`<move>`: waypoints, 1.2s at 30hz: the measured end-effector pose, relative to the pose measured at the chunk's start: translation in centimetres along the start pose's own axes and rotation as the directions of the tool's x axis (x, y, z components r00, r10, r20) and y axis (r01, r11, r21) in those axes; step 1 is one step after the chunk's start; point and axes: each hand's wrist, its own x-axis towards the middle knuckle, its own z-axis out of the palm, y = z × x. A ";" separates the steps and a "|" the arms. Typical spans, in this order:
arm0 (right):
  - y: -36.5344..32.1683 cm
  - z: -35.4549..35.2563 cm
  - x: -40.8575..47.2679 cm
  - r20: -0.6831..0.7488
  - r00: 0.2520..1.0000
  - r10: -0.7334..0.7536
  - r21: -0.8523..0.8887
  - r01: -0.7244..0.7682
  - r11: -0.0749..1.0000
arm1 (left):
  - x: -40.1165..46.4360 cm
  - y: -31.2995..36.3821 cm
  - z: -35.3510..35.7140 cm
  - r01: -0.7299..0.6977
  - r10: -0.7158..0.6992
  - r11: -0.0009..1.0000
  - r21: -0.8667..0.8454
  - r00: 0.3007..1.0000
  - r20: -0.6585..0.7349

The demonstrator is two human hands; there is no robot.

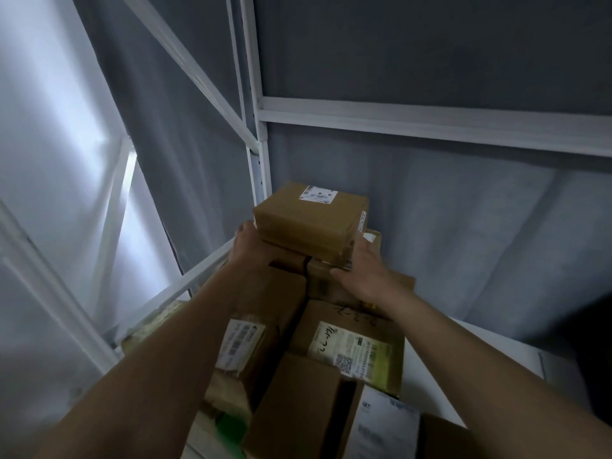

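Both arms are bare and stretched out forward, forearms coming in from the bottom corners and angling toward each other. Left hand (pixel 246 243) shows its back, wrist pretty straight, fingertips bent in against the left side of the box (pixel 308 220). Right hand (pixel 366 268) is turned palm-inward on the box's right side, fingers reaching up along it, thumb stuck out to the left under the near corner.

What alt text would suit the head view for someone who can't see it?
A person's left hand and right hand hold a brown parcel by its sides at the top of a pile of labelled cardboard boxes inside a white metal rack backed by grey sheeting.
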 end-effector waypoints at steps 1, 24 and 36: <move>-0.1 0.2 0.6 -0.013 1.000 0.004 0.040 -0.003 0.999 | 0.9 -0.4 0.1 0.020 -0.019 0.999 -0.040 1.000 0.010; 2.2 -1.1 2.2 -0.124 0.985 0.123 0.443 -0.056 0.895 | 4.5 0.7 2.2 -0.077 0.073 0.963 -0.259 0.997 -0.023; 8.5 -9.5 -6.6 -0.303 0.918 0.257 0.484 -0.084 0.871 | -3.3 10.1 7.5 -0.173 0.204 0.955 -0.241 0.972 0.112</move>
